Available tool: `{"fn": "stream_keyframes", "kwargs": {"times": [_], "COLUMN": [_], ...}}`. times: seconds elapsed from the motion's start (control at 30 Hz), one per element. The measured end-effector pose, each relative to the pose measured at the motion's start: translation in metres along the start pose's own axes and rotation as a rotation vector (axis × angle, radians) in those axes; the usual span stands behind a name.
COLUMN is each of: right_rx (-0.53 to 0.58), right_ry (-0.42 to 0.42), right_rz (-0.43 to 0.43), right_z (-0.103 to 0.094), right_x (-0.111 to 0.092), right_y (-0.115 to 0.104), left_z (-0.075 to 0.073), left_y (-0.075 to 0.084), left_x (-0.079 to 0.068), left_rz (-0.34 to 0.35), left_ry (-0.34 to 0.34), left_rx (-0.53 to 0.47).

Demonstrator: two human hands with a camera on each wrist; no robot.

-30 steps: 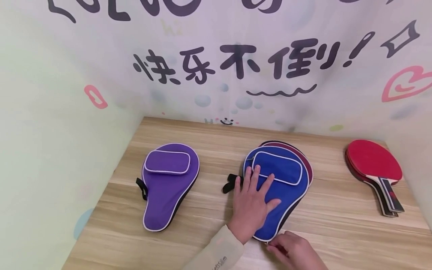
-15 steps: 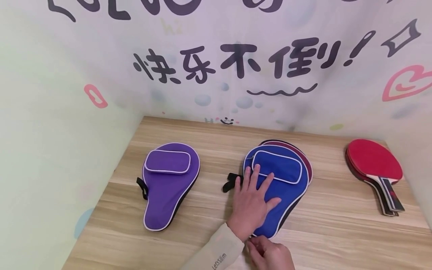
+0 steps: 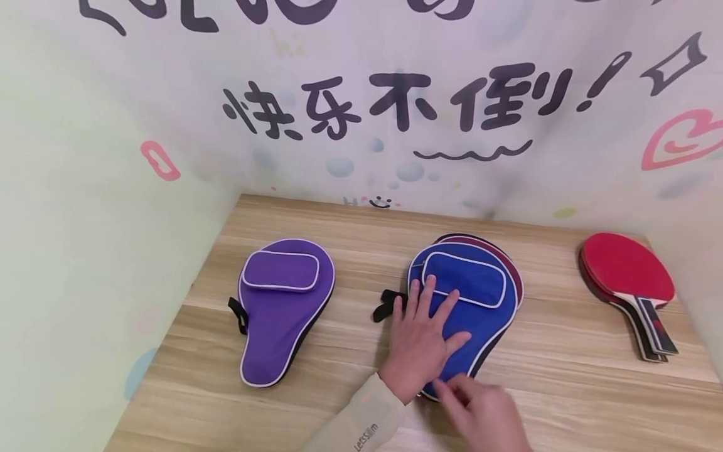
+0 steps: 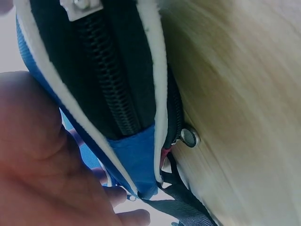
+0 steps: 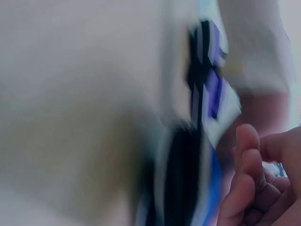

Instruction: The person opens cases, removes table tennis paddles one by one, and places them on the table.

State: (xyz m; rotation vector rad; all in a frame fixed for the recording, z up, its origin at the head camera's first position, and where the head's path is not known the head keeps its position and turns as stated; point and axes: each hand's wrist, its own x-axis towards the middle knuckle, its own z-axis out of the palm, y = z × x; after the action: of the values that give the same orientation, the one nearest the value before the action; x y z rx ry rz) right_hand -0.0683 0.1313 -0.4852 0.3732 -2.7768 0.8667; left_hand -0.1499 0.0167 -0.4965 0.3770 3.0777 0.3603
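My left hand (image 3: 419,344) lies spread on the blue table tennis bat case (image 3: 480,333), below its white-edged pocket (image 3: 464,279). My right hand (image 3: 484,411) is by the case's narrow lower end, its fingers loosely curled with nothing seen between them. In the right wrist view those bent fingers (image 5: 247,174) stand apart from the blurred case edge. The left wrist view shows the case's black zip (image 4: 110,80), with a metal slider (image 4: 81,7) at the top. Beneath the blue case, a dark red case (image 3: 515,276) sticks out at the upper right.
A purple bat case (image 3: 277,333) with a black strap (image 3: 238,315) lies to the left on the wooden table (image 3: 350,339). Red table tennis bats (image 3: 627,267) are stacked at the right. A printed wall (image 3: 339,163) stands behind.
My right hand first moved left along the lower end of the blue case at the zip slider, then came off it, up and to the right. My left hand stayed put.
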Motion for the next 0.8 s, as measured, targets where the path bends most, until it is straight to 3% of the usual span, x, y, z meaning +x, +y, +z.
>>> {"fn": "stream_keyframes", "kwargs": {"times": [0.1, 0.2, 0.33, 0.43, 0.67, 0.8], "right_rx": [-0.039, -0.067, -0.068, -0.062, -0.006, 0.099], "right_ry": [0.148, 0.199, 0.167, 0.116, 0.083, 0.066], "right_rz": [-0.074, -0.012, 0.123, 0.152, 0.226, 0.232], "right_z": [-0.020, -0.037, -0.048, -0.049, -0.043, -0.038], "right_x": [0.026, 0.055, 0.088, 0.102, 0.114, 0.116], "right_y": [0.021, 0.049, 0.085, 0.107, 0.130, 0.137], "left_z": [-0.001, -0.001, 0.001, 0.004, 0.009, 0.010], "left_y": [0.000, 0.002, 0.007, 0.011, 0.021, 0.022], "left_x": [0.000, 0.000, -0.001, -0.002, 0.004, 0.010], "left_rz": [0.005, 0.015, 0.020, 0.024, 0.037, 0.037], "left_ry": [0.005, 0.030, 0.065, 0.076, 0.126, 0.162], "left_rx": [0.013, 0.046, 0.094, 0.117, 0.139, 0.119]}}
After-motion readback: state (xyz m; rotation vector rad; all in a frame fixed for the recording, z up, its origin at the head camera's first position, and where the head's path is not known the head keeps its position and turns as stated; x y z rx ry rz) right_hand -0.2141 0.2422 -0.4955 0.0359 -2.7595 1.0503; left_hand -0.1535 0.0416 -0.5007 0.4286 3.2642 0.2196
